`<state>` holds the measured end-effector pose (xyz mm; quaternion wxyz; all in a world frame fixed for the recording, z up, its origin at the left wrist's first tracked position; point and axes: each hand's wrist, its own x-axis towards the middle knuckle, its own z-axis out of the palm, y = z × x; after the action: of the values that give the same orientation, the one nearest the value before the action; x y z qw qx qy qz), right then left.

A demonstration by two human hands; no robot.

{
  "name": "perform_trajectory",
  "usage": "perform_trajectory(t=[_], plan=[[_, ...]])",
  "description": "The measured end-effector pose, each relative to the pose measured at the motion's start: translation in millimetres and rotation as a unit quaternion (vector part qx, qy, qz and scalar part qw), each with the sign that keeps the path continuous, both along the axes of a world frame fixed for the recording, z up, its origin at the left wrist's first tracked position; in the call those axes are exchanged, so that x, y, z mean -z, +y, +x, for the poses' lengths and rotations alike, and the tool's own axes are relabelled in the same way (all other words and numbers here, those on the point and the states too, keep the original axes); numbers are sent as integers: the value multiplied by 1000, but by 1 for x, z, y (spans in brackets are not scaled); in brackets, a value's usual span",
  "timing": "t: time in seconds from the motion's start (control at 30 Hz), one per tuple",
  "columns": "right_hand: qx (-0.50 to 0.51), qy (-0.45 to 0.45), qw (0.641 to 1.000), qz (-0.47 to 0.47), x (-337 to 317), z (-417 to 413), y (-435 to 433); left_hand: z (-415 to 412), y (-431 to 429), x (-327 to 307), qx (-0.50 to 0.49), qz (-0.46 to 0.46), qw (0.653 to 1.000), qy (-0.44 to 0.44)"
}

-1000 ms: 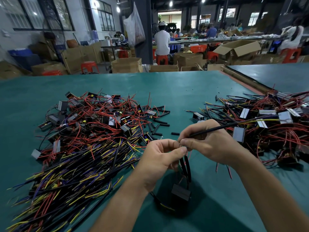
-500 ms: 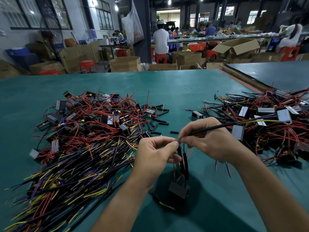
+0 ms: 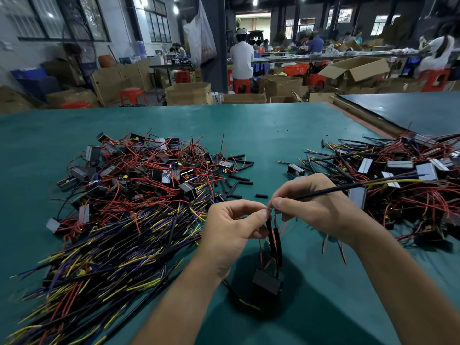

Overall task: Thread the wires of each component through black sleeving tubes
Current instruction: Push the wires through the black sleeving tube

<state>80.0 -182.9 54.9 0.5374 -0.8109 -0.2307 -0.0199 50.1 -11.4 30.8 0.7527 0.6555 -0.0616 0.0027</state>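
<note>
My L hand (image 3: 234, 225) pinches a black sleeving tube (image 3: 270, 234) mid-frame, component (image 3: 266, 281) hanging below. R hand (image 3: 316, 207) pinches red wire tip (image 3: 271, 208), plus 1 sleeved lead (image 3: 328, 191).

Left hand (image 3: 231, 226), right hand (image 3: 312, 207) close together, each in a fingertip pinch.

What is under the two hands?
A small black box-shaped component on thin red wires, with two short black sleeving tubes. Fingers of the left hand cover the wires' upper ends.
</note>
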Motion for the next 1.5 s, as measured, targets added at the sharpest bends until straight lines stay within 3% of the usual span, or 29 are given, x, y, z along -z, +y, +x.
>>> perform_trajectory(t=[0.6, 0.97, 1.2, 1.3, 1.5], plan=[[-12, -13, 1000, -8, 0, 0, -6, 1, -1, 2, -3, 51, 998, -37], [-16, -50, 996, -72, -4, -4, -6, 0, 1, 0, -2, 56, 998, -24], [38, -124, 976, -176, -3, -7, 0, 1, 2, 1, 9, 38, 998, 41], [35, -114, 968, -222, -4, -8, 2, 1, 3, 0, 23, 12, 995, 92], [-3, -36, 987, -159, -6, -9, -1, 2, 1, 1, 51, -44, 987, 146]])
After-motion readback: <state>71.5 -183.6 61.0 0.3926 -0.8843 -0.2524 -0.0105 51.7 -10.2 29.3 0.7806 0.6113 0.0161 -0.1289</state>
